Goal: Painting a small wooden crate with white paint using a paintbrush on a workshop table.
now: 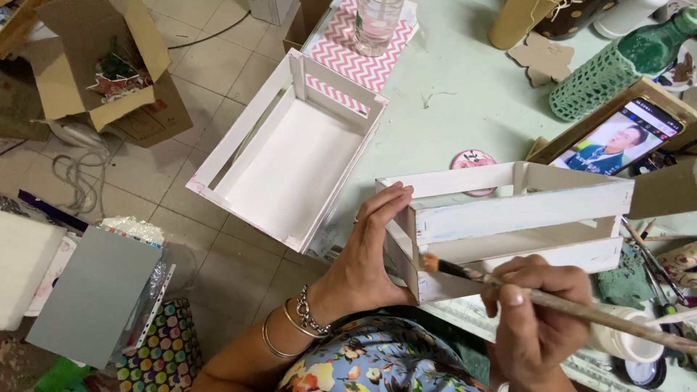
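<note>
A small white-painted slatted wooden crate (pixel 523 210) stands on its side near the front of the pale green table (pixel 450 94). My left hand (pixel 370 250) grips the crate's left end panel, bracelets on the wrist. My right hand (pixel 534 319) holds a long wooden paintbrush (pixel 581 308). Its bristle tip touches the crate's lower left corner.
A second white crate (pixel 290 152) lies open-side up, overhanging the table's left edge. A plastic bottle (pixel 376 25) stands on pink zigzag paper. A phone (pixel 617 141) leans at the right beside a green netted bottle (pixel 624 62). An open white paint jar (pixel 628 341) sits under the brush. A cardboard box (pixel 102 65) is on the tiled floor.
</note>
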